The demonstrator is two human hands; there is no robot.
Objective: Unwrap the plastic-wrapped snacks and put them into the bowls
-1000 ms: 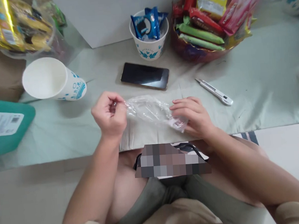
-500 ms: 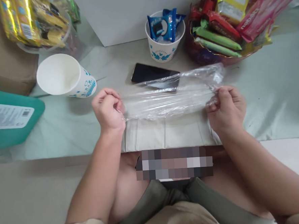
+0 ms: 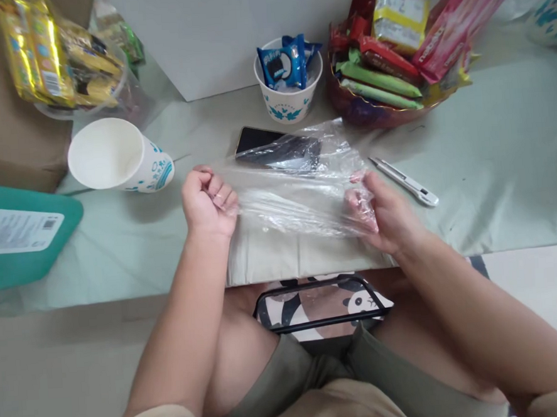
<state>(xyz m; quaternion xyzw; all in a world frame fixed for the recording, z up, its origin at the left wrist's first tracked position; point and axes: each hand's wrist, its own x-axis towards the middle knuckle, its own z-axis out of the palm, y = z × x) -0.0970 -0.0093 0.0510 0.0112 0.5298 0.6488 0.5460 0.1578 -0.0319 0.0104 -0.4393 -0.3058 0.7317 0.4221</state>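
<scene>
Head view: left hand [image 3: 211, 203] and right hand [image 3: 385, 211] held in front of the body, at the near edge of a table covered in pale green cloth [image 3: 492, 151]. Crumpled sheet of clear, colourless plastic film [image 3: 297, 204] spans the gap between them, creased lengthwise. Left fingers curled into the palm, clamped on the film's left end. Right fingers lie against the right end, partly covered by it; blurred, so cannot tell whether they are clamped on it.

Film's upper part overlaps a flat black smartphone [image 3: 254, 137] in this view; contact cannot be told. Slim white-and-grey utility knife [image 3: 405, 180] lies just beside the right hand, on its outer side. Tall white paper cup with blue print [image 3: 157, 167] stands beyond the left hand, to its left.

Beyond the phone: white paper tub with blue leaf pattern [image 3: 284, 109] holding shiny blue snack packets [image 3: 285, 69]. To its right, dark red gold-rimmed bowl [image 3: 371, 113], heaped with wrapped snacks in red, green, yellow and pink [image 3: 379, 79].
</scene>
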